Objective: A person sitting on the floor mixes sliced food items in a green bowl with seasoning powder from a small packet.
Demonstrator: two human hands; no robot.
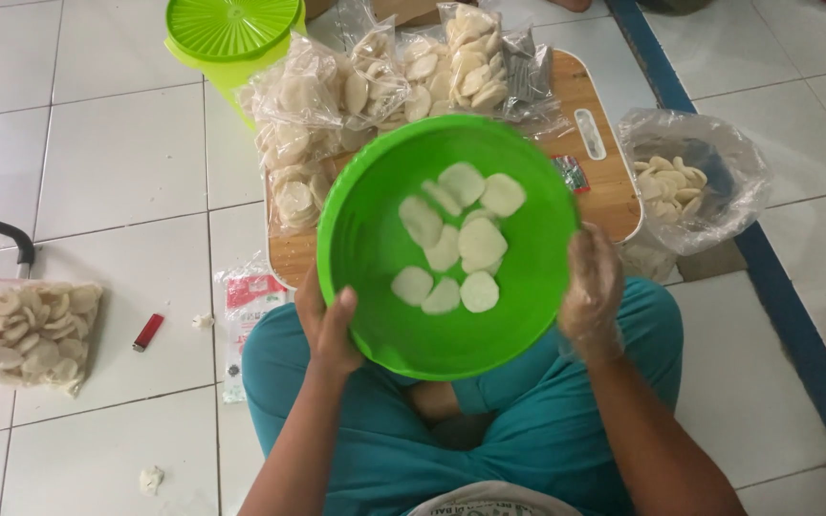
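A green bowl [365,229] is held tilted above the crossed legs in teal trousers [518,430], and everything else is placed from it. The bowl's near left rim is gripped by the left hand [329,330] — thumb curled over the edge onto the inside, fingers hidden beneath. The right rim is clasped by the right hand [593,287], which is covered by a thin clear plastic glove; its fingers are closed against the outer edge. About ten pale round crackers [461,244] are spread flat across the middle of the bowl's inside, some overlapping.

Just left of the bowl, on the white tiled floor [117,162], a flat printed packet [246,306] is seen, and further left a small red lighter [148,332]. Well to the left of that, a clear bag of crackers [26,334] is laid flat, with a dark curved handle [11,237] just beyond it.

Behind the bowl, a wooden board [604,177] is partly hidden by it. To the bowl's right, beside the board, an open plastic bag [700,172] holding more crackers is set on the floor. Further back, filled clear packets of crackers [375,76] are piled on the board — and beyond them, at the far left of the pile, a green tub with a ribbed lid [231,29] is stood
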